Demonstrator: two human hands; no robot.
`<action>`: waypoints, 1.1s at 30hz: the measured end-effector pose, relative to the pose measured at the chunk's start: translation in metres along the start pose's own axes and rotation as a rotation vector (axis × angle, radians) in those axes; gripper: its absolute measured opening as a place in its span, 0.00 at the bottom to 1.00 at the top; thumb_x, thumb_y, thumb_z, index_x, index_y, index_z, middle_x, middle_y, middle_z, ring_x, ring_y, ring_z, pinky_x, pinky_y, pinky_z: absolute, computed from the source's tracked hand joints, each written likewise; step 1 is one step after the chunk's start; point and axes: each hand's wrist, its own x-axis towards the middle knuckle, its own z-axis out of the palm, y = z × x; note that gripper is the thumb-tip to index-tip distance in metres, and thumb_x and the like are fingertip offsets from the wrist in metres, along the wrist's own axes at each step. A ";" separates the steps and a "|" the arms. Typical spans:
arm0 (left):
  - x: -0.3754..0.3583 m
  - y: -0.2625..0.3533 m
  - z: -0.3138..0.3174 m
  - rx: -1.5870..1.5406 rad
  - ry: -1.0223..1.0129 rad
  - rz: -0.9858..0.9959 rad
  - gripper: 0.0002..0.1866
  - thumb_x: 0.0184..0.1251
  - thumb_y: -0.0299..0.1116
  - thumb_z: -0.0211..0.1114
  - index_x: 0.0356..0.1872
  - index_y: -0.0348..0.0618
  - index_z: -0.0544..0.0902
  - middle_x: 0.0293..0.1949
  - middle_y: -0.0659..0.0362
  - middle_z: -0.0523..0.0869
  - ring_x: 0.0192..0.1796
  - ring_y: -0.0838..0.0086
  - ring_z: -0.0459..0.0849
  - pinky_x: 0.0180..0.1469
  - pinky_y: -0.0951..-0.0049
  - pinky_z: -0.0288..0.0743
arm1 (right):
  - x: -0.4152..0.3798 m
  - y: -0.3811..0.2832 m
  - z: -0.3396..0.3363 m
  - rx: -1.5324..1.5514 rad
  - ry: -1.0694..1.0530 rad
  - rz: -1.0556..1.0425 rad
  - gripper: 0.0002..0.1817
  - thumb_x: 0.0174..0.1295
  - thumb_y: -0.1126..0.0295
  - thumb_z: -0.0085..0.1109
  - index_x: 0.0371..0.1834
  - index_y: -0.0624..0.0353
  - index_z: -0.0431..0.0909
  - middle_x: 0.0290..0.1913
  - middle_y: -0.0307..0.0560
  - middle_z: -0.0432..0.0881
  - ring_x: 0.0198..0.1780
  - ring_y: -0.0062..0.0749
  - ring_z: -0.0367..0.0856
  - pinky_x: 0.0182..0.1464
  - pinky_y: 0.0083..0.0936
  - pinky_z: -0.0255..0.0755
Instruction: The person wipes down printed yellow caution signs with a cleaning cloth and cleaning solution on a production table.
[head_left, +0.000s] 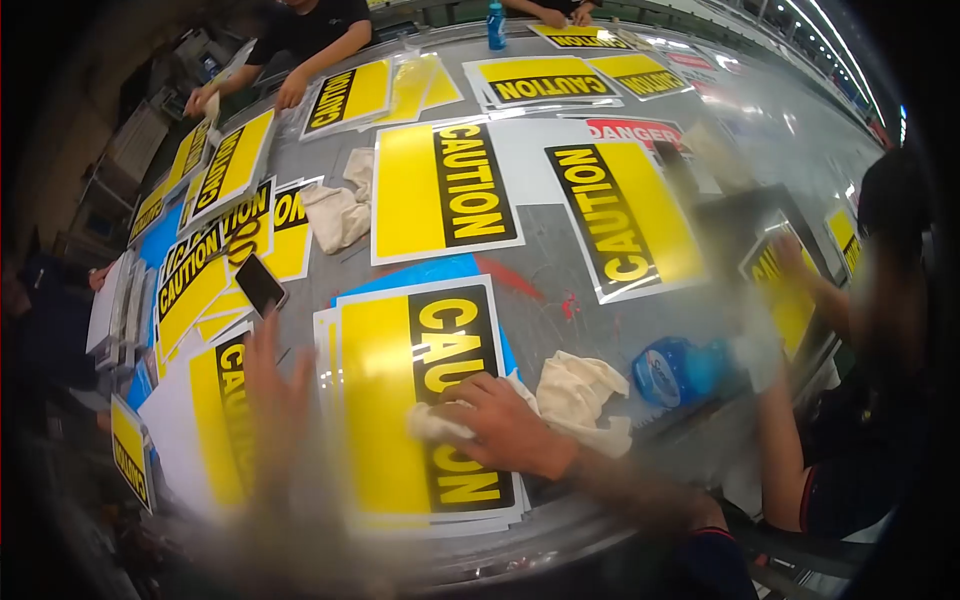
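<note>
My right hand has its fingers curled round a crumpled cream cloth, pressed on the black lettered band of a yellow CAUTION sign. That sign tops a small stack, with blue sheeting showing behind it. My left hand is raised at the stack's left edge, blurred, its fingers apart and nothing visible in them. Just beyond its fingertips lies a dark phone. Under the left forearm is another CAUTION sign, partly covered by a white sheet.
A second cream cloth and a blue bottle lie right of the stack. More CAUTION signs cover the table, with another cloth among them. Co-workers' hands show at the far side and right; a blue bottle stands far back.
</note>
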 end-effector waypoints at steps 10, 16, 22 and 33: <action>-0.211 -0.023 -0.013 -0.189 -0.220 -0.258 0.58 0.43 0.31 0.93 0.81 0.36 0.71 0.46 0.53 0.81 0.48 0.64 0.84 0.54 0.65 0.81 | 0.004 -0.016 0.019 0.327 0.215 0.274 0.16 0.73 0.67 0.72 0.58 0.64 0.85 0.53 0.57 0.89 0.53 0.50 0.90 0.56 0.37 0.81; -0.205 -0.063 -0.024 -0.495 -0.201 -0.367 0.21 0.67 0.23 0.72 0.62 0.34 0.87 0.40 0.61 0.86 0.45 0.75 0.85 0.51 0.73 0.81 | 0.003 -0.001 -0.002 0.505 0.365 0.551 0.16 0.79 0.64 0.69 0.59 0.63 0.86 0.48 0.43 0.91 0.48 0.24 0.87 0.50 0.26 0.81; -0.202 -0.045 -0.054 -1.343 -0.376 -0.718 0.27 0.74 0.30 0.73 0.73 0.37 0.79 0.64 0.52 0.84 0.54 0.70 0.88 0.54 0.65 0.86 | 0.013 -0.018 -0.019 0.510 0.422 0.472 0.17 0.79 0.61 0.69 0.60 0.62 0.86 0.47 0.40 0.90 0.46 0.20 0.86 0.46 0.21 0.80; -0.212 -0.034 -0.021 -0.854 -0.169 -0.419 0.36 0.73 0.29 0.76 0.79 0.33 0.74 0.51 0.58 0.83 0.56 0.75 0.82 0.55 0.74 0.78 | 0.002 -0.004 0.029 0.115 0.273 0.311 0.17 0.73 0.66 0.73 0.59 0.64 0.85 0.53 0.56 0.91 0.52 0.46 0.92 0.55 0.35 0.82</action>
